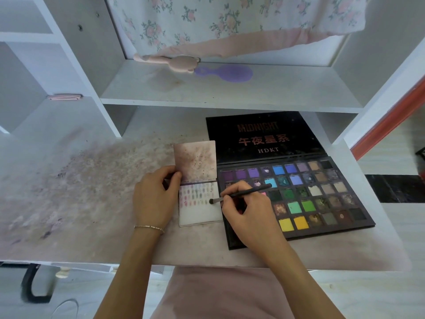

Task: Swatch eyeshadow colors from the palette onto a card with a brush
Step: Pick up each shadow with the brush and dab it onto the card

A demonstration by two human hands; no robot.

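Card: the card point(202, 211) lies flat on the desk point(92, 203), just beside the left edge of the palette point(322, 196). Its top half has rows of small color marks. Its bottom half is bare white.
Brush: the right hand point(248, 212) pinches the thin black brush point(243, 194) like a pencil. The dark tip sits at the right edge of the card, near the end of the lowest row of marks. I cannot tell if the tip touches the paper.
Long way of the brush: it slants from the tip, low and left, up to the right over the palette pans.
Which way next: the bare white part lies below and to the left of the tip. I think the next mark goes there. The color pans lie to the right, under and past the right hand.
Nearer hand: the right hand is the one at the spot.
Left hand: the left hand point(154, 199) rests at the card's left edge. Its thumb and fingers pinch the flipped-up page point(195, 161) at the lower left corner.
Hidden: the right hand covers some pans at the palette's left side. The marks are too small to name each color.
Farther off: a purple hairbrush point(227, 73) lies on the shelf point(276, 95) above the desk.
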